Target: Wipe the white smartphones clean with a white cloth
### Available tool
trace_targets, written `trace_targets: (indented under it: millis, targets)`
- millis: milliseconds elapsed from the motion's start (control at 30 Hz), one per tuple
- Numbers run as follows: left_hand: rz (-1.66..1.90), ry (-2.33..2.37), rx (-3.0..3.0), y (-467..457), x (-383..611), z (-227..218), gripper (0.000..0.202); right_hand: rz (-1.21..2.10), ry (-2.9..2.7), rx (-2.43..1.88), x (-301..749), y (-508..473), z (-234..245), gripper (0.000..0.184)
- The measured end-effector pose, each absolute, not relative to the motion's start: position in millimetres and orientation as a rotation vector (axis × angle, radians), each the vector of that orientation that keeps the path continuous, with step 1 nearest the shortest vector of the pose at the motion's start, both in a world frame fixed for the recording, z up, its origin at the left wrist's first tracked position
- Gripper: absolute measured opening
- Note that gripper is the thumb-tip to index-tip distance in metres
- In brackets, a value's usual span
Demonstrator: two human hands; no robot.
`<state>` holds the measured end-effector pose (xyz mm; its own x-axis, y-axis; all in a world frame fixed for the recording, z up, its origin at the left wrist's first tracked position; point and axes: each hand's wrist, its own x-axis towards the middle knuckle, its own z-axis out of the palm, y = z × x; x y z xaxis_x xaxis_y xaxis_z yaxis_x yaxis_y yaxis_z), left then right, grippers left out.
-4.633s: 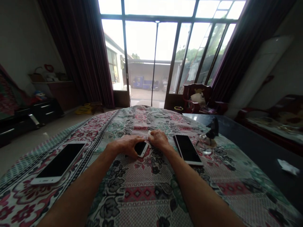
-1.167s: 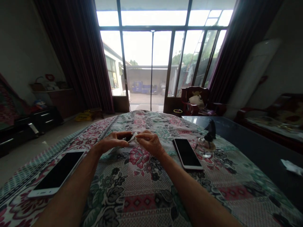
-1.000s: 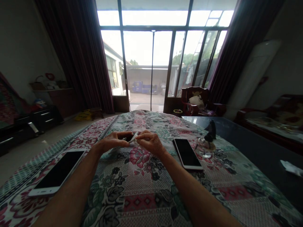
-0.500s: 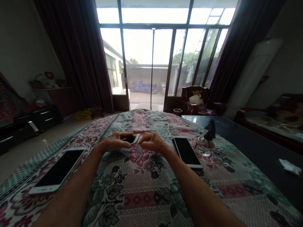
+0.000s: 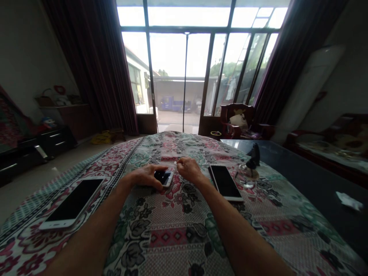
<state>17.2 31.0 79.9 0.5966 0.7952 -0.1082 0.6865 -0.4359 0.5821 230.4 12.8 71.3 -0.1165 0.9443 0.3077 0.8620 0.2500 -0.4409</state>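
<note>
My left hand (image 5: pixel 143 177) lay with its fingers curved over the small phone (image 5: pixel 164 178), a sound, light hold, while my right hand (image 5: pixel 188 170) bunched its fingertips beside a white scrap (image 5: pixel 175 163), whether pinching it I could not tell.

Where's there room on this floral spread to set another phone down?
Bare spread lies between your forearms, just nearer you than the left hand and small phone. There's another patch beyond the hands. It's crowded to the right, where the right hand, right phone and glass ornament sit close together.
</note>
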Motion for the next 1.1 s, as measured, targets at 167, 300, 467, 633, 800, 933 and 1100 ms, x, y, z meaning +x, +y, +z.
trace_targets:
  millis: [167,300,467,633,800,933,1100]
  targets:
    - [0.251,1.27,2.17,32.6,3.3,78.2,0.088,0.24,-2.033,-1.685,224.9,6.4,79.6,0.031]
    - [0.412,1.407,2.18,36.4,-6.0,62.5,0.071,0.266,-2.071,-1.682,225.1,-2.8,76.9,0.03]
    - [0.747,1.53,2.112,33.8,-15.8,42.1,0.049,0.46,-2.107,-1.572,235.0,-24.2,62.7,0.028]
    - [0.994,1.726,1.912,20.9,-19.9,27.5,0.044,0.699,-2.067,-1.538,244.6,-52.3,65.4,0.027]
    - [1.147,1.867,1.748,5.9,-17.5,23.3,0.038,0.845,-2.041,-1.481,247.1,-79.4,66.9,0.024]
    - [1.241,1.86,1.689,2.6,-15.7,22.7,0.035,1.008,-2.191,-1.38,252.6,-96.2,68.2,0.02]
    - [1.355,1.873,1.544,12.5,-17.7,13.6,0.04,0.964,-2.197,-1.281,258.0,-87.5,73.7,0.029]
